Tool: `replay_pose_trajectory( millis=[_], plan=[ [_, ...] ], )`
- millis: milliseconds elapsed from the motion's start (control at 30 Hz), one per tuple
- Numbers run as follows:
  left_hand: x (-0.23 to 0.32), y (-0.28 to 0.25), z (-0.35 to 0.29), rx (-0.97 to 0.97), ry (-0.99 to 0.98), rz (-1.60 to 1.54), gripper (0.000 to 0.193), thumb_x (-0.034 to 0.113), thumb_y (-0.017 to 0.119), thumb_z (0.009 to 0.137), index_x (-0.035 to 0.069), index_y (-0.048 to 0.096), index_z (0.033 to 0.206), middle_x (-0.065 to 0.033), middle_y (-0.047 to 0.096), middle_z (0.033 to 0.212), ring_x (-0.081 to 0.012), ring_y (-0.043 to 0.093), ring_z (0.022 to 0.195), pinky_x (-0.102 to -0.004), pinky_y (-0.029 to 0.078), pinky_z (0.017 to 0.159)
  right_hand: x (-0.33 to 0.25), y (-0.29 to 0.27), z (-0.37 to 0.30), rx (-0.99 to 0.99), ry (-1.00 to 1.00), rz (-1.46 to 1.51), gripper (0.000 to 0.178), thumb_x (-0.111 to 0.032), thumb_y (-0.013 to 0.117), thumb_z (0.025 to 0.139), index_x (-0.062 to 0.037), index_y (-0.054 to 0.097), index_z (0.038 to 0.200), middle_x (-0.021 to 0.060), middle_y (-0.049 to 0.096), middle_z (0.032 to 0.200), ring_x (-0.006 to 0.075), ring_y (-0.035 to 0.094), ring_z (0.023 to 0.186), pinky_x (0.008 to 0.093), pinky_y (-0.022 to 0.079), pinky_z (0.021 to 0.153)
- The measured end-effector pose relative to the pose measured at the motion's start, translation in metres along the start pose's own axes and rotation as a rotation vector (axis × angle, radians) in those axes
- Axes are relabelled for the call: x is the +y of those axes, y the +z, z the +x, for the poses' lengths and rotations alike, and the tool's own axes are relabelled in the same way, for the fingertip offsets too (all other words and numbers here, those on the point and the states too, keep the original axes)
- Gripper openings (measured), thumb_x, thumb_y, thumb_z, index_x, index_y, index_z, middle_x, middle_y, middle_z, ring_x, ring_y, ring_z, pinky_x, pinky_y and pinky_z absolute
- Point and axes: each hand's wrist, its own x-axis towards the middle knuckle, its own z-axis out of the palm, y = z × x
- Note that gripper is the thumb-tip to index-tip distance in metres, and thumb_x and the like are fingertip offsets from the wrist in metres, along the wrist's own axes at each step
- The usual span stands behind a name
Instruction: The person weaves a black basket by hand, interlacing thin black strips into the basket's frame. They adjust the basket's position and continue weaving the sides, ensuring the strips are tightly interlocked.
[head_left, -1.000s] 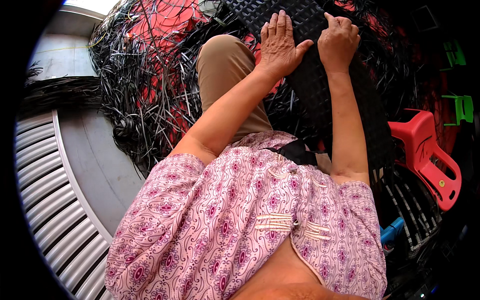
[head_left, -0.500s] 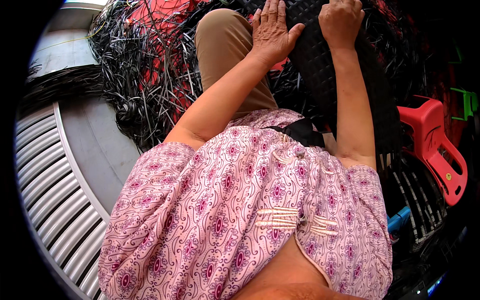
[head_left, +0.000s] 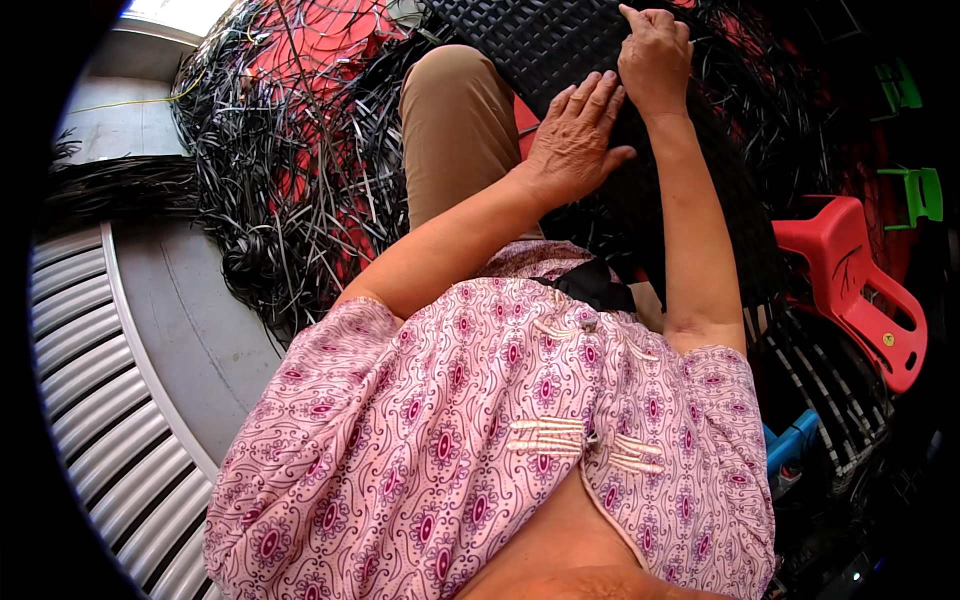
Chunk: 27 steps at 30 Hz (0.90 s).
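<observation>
A black woven panel of flat strips extends from the far edge of the view down between my arms, beside my left knee. My left hand lies flat on its surface, fingers stretched toward the far right and thumb apart. Just beyond it, my right hand is closed over the panel's right part, with one finger sticking out toward the far left. Whatever those curled fingers grip is hidden; a thin black strip would not show against the dark weave.
Tangled loose black strips cover a red surface on the left. A silver slatted bench stands at the near left. To the right are a red plastic seat, a green plastic piece and a blue object.
My left hand has slid right and nearer over the panel, now close to the right hand. My right hand has shifted slightly left and nearer, one finger now sticking out. More weave shows.
</observation>
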Motion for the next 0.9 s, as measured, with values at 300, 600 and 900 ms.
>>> replay_pose_trajectory(
  millis=[300,600,900],
  plan=[
    [-0.014,-0.031,-0.061,-0.2,0.045,-0.014,0.077,0.036,0.071,0.09,-0.002,0.042,0.15,-0.0149,0.036,0.159,-0.03,0.033,0.149,-0.0441,0.027,0.121,-0.006,-0.001,-0.005,-0.005,0.003,-0.074,0.029,-0.009,0.056,0.088,-0.0062,0.07,0.113,0.0093,0.061,0.107,0.0306,0.056,0.104,0.0437,0.046,0.09],
    [-0.018,-0.042,-0.03,-0.123,0.245,-0.104,0.073,0.012,0.077,0.075,0.009,0.053,0.144,-0.0097,0.051,0.146,-0.0281,0.045,0.139,-0.0441,0.034,0.117,0.004,0.007,-0.006,0.021,0.007,-0.04,0.03,-0.007,0.054,0.089,-0.0061,0.071,0.113,0.0113,0.061,0.106,0.0319,0.056,0.105,0.0443,0.046,0.092],
    [-0.042,-0.008,-0.015,-0.041,0.463,-0.086,0.059,0.008,0.074,0.069,0.009,0.065,0.128,-0.0072,0.062,0.119,-0.0261,0.06,0.116,-0.039,0.047,0.101,0.012,0.009,-0.001,0.04,-0.003,-0.052,0.029,-0.007,0.053,0.09,-0.006,0.071,0.113,0.0117,0.061,0.106,0.0319,0.057,0.104,0.0439,0.046,0.093]
  ],
)
